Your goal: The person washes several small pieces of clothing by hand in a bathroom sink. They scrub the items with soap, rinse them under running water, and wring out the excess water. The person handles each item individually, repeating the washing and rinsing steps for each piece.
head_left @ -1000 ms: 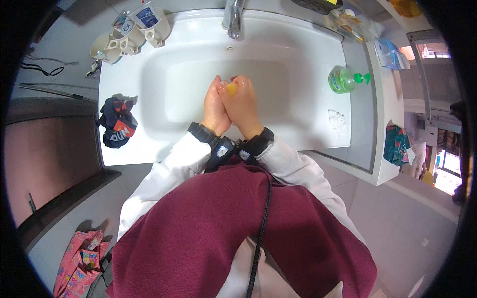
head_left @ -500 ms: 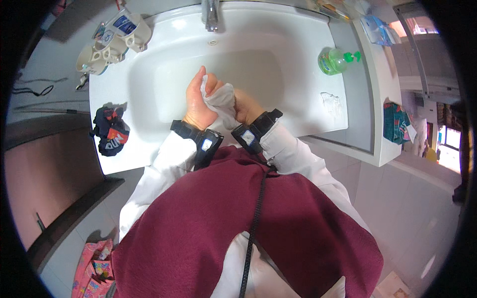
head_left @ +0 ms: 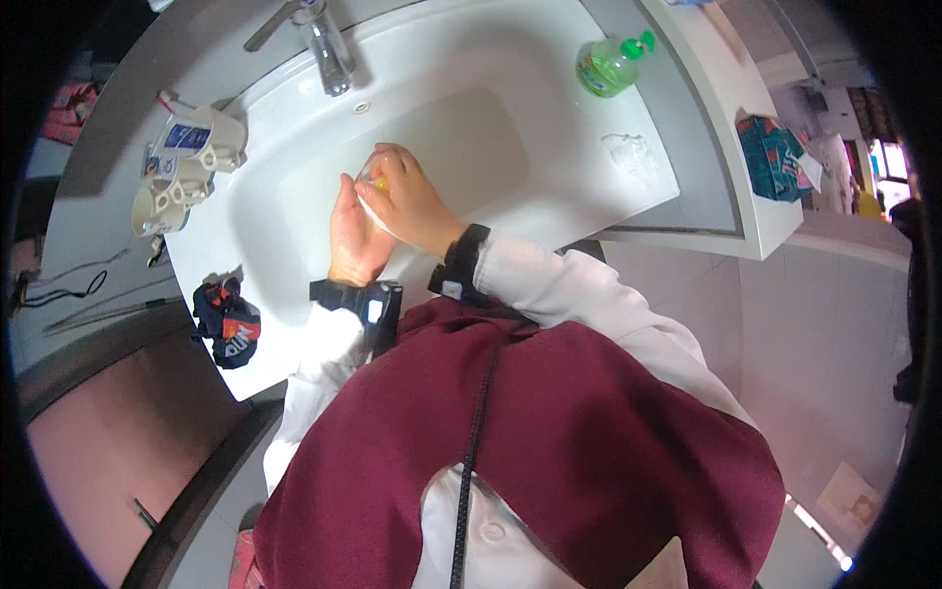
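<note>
My left hand (head_left: 355,240) is held over the near left part of the white sink (head_left: 250,211), its wet palm turned up toward my right hand. The left thumb is stretched out; the other fingers are partly hidden. My right hand (head_left: 417,201) lies over it with curled fingers, closed around a white cloth (head_left: 375,214). Only a thin white edge of the cloth shows, below the right thumb. A small yellow patch appears between the right fingers; I cannot make out what it is.
The faucet (head_left: 326,49) stands at the back rim. Cups (head_left: 221,142) line the left edge, near a dark cloth bundle (head_left: 226,319). At the right are a green pump bottle (head_left: 606,71), a clear crumpled wrapper (head_left: 630,155) and a green tissue pack (head_left: 770,157) on the ledge.
The view has turned, so the sink looks tilted. My right hand has moved over my left palm, and the white cloth, widely visible between the hands before, is now mostly covered.
</note>
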Motion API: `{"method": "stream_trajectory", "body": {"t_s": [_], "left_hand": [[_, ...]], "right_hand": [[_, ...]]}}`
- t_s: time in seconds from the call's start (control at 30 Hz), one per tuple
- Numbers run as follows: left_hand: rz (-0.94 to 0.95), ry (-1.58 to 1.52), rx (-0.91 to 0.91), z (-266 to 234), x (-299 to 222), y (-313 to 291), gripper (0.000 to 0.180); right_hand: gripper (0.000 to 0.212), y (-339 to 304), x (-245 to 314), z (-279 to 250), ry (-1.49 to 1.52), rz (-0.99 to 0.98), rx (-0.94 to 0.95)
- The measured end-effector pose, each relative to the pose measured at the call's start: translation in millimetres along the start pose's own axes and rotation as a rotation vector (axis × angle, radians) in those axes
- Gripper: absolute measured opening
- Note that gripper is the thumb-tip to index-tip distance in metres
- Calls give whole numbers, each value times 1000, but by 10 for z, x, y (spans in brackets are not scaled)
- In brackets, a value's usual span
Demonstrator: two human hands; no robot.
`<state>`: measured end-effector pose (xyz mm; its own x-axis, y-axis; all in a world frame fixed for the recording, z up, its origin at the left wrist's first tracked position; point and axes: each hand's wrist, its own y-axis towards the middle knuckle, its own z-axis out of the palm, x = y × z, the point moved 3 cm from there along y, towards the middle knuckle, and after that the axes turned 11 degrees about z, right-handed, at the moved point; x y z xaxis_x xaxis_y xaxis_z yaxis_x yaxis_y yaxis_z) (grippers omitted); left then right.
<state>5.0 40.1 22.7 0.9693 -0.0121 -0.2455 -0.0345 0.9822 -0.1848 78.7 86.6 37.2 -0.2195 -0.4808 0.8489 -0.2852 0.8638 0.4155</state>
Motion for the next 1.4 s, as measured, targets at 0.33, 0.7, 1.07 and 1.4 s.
{"method": "stream_trajectory", "body": {"t_s": [0.33,0.7,1.07,1.4], "left_hand": [[1,110,-63,-132,121,-35,51],[-37,-1,-28,-93,112,-30,58],[-44,242,-130,-120,257,-45,35],[-19,352,-101,-115,336,-11,39]], "right_hand": [[31,11,-155,-34,33,262,132],[26,142,-225,-59,84,368,66],[21,41,-380,-301,-330,210,191],[19,-125,-600,-289,-323,440,337]]}}
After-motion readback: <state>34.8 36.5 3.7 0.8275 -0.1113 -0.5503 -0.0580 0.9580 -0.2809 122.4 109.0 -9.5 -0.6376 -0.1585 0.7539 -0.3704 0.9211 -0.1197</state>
